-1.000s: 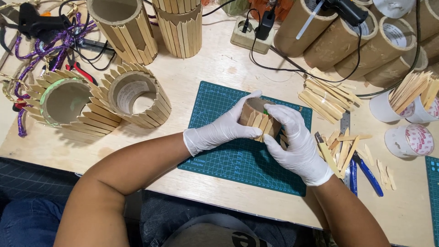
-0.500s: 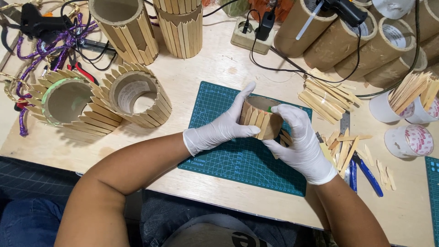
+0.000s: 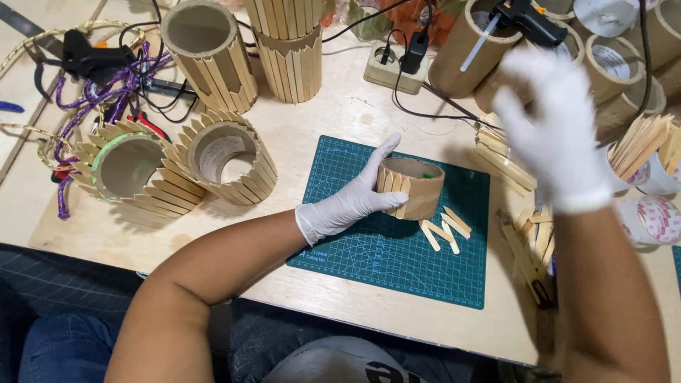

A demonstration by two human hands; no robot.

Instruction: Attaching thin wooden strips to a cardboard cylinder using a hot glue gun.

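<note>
1. Head view looks straight down on your wooden worktable (image 3: 340, 120), with a green cutting mat (image 3: 355, 245) at its middle.
2. Your left hand (image 3: 355, 198), in a white glove, wraps around the left side of a short cardboard ring (image 3: 420, 186) that stands upright on the mat; the thumb lies along the front and a finger reaches up past the rim.
3. Flat wooden sticks (image 3: 391, 186) already cover part of the ring's wall, right under your fingers.
4. Your right hand (image 3: 553, 128), also gloved, is lifted off the table, blurred, with fingers spread and nothing in it, well apart from the ring.
5. A few loose sticks (image 3: 443, 227) lie on the mat just beside the ring's lower right edge.
6. More sticks are piled off the mat's right edge (image 3: 528, 245), near your right forearm.
7. To the left of the mat, two wider stick-clad rings (image 3: 223, 162) sit side by side, touching.
8. Behind them stand two taller stick-covered tubes (image 3: 209, 53).
9. A black glue gun (image 3: 528, 18) rests across bare cardboard tubes (image 3: 461, 57) at the upper right.
10. A power strip (image 3: 394, 64) with a black plug sits behind the mat.
</note>
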